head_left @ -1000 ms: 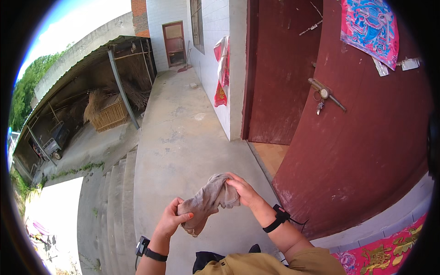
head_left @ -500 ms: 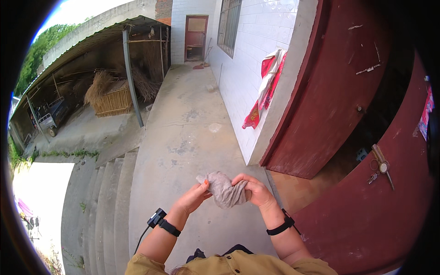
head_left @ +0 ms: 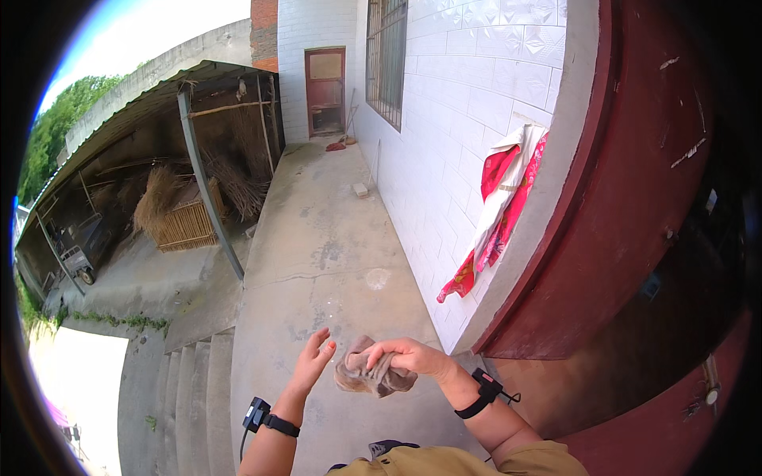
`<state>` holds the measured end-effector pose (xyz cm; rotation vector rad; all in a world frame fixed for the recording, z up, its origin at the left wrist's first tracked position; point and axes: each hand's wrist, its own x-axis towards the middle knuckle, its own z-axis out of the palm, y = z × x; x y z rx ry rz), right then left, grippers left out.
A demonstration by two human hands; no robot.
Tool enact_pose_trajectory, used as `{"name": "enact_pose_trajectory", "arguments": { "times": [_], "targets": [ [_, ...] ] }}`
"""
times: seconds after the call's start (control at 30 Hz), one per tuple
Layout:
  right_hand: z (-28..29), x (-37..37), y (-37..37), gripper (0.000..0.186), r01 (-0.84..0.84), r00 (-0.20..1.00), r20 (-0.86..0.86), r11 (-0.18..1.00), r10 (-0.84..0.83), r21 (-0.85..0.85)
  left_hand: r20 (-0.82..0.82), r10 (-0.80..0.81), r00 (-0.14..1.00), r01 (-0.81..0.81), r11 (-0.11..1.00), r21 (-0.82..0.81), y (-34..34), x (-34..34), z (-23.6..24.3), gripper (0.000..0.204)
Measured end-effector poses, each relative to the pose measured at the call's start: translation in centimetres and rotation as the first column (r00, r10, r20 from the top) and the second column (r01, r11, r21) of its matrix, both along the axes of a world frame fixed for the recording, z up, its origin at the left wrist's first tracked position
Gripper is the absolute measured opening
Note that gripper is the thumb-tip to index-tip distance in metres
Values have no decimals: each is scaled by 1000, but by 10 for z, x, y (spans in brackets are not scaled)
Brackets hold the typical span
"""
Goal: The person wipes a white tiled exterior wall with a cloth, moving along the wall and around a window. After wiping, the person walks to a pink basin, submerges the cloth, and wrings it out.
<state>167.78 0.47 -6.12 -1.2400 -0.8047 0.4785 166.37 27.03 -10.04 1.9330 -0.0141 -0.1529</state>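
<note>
Greyish-brown cloth (head_left: 357, 379) hangs bunched above a concrete walkway (head_left: 309, 297), held by the right hand (head_left: 411, 355) of a person in a mustard-coloured shirt (head_left: 452, 462). With the cloth as the centre of the dial, that hand reaches in from 3 o'clock, its fingers curled over the folds. At 9 o'clock, just beside the cloth but apart from it, the left hand (head_left: 312, 363) holds nothing, thumb and fingers spread wide. Each of the 2 wrists wears a black strap with a small box. Further out, between 8 and 9 o'clock, concrete steps (head_left: 190, 397) flank the walkway. At 1 o'clock, a red-and-white sheet (head_left: 498, 214) hangs against a white-tiled wall (head_left: 444, 151); at 2 o'clock stands a maroon door (head_left: 619, 230). Toward 10 o'clock, a straw-topped slatted crate (head_left: 186, 226) sits under a lean-to shed's roof (head_left: 143, 111). At 12 o'clock, a barred window (head_left: 386, 63) and a reddish door (head_left: 325, 87) mark the far end.
</note>
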Motion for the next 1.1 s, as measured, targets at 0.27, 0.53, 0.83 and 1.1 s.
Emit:
{"name": "enact_pose_trajectory", "arguments": {
  "times": [0.27,0.53,0.83,1.1],
  "targets": [
    [-18,290,-1,48,196,968,202,953,-150,-233,-174,-423,889,368,888,-276,-7,303,4,34],
    [-40,532,0,29,496,853,116,719,-509,-487,86,-615,784,612,789,63,-5,625,19,33],
    [-116,772,-12,31,640,612,-629,767,-479,38,126,-582,804,569,813,127,-61,925,-48,27],
    [-217,979,-39,39,804,252,-935,591,-248,60,442,-435,784,289,887,359,-103,1127,-124,31]
  ]
}}
